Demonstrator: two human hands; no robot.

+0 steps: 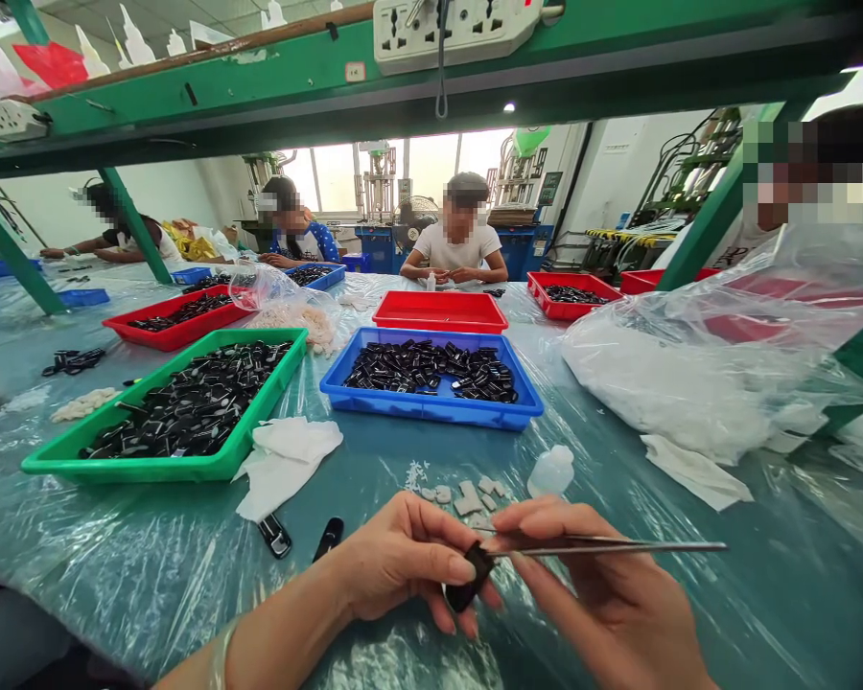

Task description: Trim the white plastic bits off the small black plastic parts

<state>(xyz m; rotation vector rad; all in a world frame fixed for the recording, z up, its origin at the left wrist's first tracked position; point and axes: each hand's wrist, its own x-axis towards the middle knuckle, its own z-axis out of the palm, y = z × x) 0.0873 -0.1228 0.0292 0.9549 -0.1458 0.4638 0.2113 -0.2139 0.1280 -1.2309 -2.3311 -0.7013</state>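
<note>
My left hand pinches a small black plastic part between thumb and fingers, low in the middle of the view. My right hand grips thin metal tweezers, whose tips touch the top of that black part. Just beyond my hands lie several small white pads and a small clear squeeze bottle on the plastic-covered table. Two loose black parts rest to the left of my left hand.
A blue tray and a green tray hold many black parts. White cloths lie between them. Red trays stand farther back. A big clear bag of white material fills the right. Several people sit across the table.
</note>
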